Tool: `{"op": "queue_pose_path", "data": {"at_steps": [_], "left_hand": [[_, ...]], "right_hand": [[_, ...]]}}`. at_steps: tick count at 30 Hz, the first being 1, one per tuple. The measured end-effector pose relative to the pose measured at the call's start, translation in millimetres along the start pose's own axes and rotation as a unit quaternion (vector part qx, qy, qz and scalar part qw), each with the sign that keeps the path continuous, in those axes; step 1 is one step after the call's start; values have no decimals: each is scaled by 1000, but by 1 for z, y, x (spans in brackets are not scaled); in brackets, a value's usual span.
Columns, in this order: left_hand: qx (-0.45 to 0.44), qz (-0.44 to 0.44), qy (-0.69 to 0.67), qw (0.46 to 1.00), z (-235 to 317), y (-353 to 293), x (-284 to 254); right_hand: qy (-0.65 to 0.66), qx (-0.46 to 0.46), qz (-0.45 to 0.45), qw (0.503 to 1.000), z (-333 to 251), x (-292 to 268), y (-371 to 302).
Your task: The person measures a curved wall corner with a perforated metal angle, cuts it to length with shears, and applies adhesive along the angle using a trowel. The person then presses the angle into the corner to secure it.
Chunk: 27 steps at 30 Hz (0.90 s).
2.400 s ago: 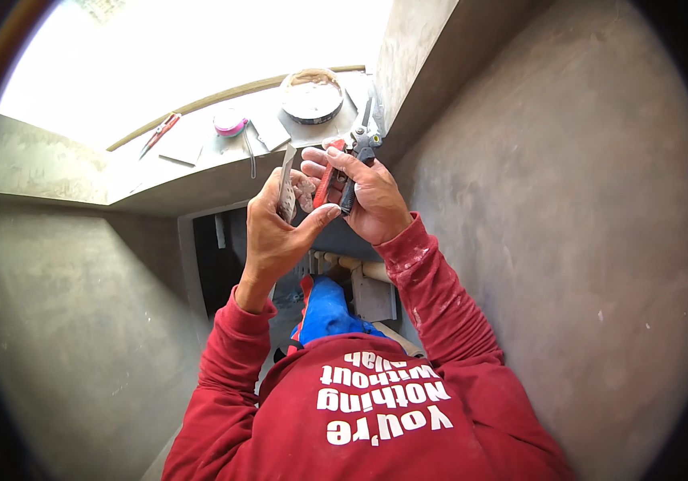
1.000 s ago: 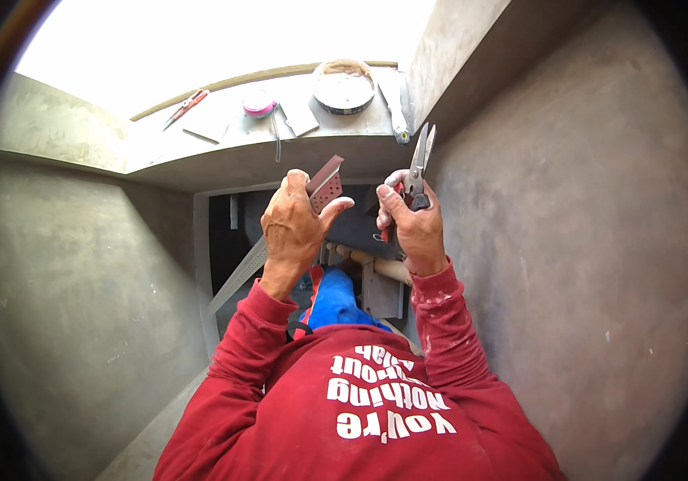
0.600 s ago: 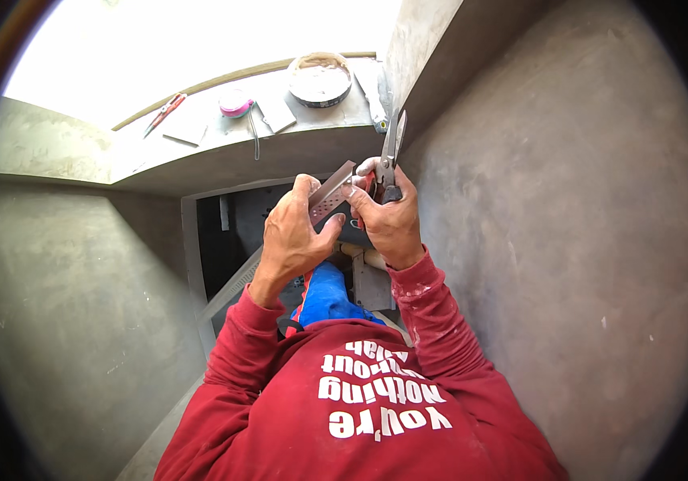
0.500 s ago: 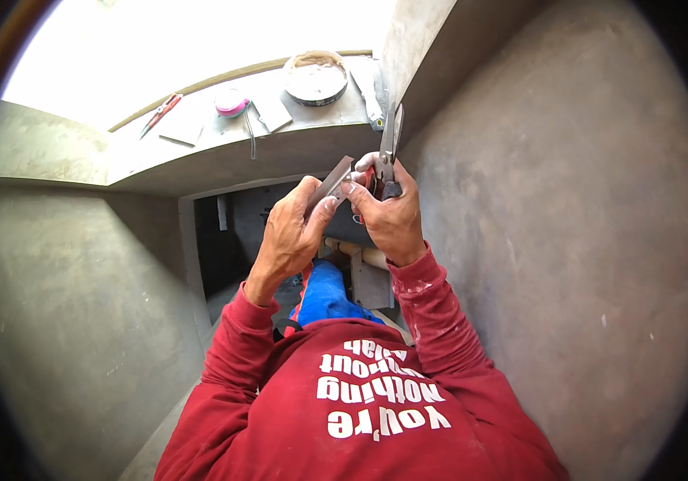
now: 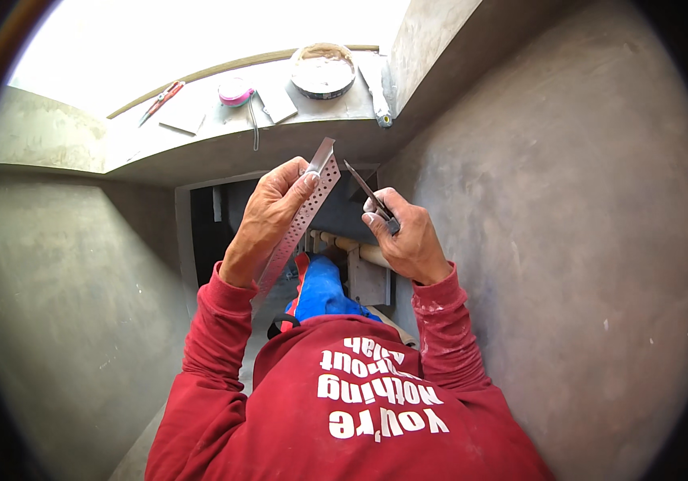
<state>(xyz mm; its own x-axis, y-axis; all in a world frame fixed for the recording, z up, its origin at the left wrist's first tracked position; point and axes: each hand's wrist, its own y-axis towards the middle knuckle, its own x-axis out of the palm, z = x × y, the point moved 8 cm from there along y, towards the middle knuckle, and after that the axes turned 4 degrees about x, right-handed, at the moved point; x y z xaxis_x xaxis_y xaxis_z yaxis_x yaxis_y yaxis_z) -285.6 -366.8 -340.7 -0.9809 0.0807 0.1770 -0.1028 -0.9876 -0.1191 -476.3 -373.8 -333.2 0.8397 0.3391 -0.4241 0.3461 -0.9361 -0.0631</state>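
Note:
My left hand [image 5: 268,212] is closed round a perforated metal corner bead [image 5: 304,212], a long silvery strip with an angled edge. The bead slants from its upper end, past my fingers, down beside my left forearm. In my right hand [image 5: 412,240], a pair of metal snips [image 5: 366,191] is gripped by its dark handles, which the fingers partly hide. Their blades look closed and point up and left toward the bead, with a small gap between. White dust marks my fingers and the right red sleeve [image 5: 448,313].
Along the bright ledge ahead stand a round tub [image 5: 322,72] of pale paste, a pink tape measure [image 5: 236,94], red-handled pliers [image 5: 163,102], a flat plate [image 5: 277,104] and a long-handled tool [image 5: 378,96]. Grey plastered walls [image 5: 552,208] rise on both sides. A wooden pole [image 5: 352,247] lies below my hands.
My hands have moved apart. The snips have swung from upright to leaning left, their blades coming together. The bead's perforated face has turned into view, and its length now shows below my left hand.

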Motion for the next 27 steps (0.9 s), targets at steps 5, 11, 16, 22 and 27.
{"op": "queue_pose_path", "data": {"at_steps": [5, 11, 16, 22, 27], "left_hand": [[-29, 0, -52, 998, -4, 1, 4], [-60, -2, -75, 995, -10, -4, 3], [-52, -17, -51, 997, -12, -5, 3], [-50, -19, -34, 998, -11, -4, 6], [-48, -23, -17, 998, -10, -3, 7]], "right_hand": [[-35, 12, -3, 999, 5, 8, -3], [-28, 0, 6, 1000, 0, 9, -2], [-41, -14, 10, 999, 0, 10, -2], [-48, -15, 16, 999, 3, 8, -3], [-57, -12, 21, 998, 3, 7, -3]]}}
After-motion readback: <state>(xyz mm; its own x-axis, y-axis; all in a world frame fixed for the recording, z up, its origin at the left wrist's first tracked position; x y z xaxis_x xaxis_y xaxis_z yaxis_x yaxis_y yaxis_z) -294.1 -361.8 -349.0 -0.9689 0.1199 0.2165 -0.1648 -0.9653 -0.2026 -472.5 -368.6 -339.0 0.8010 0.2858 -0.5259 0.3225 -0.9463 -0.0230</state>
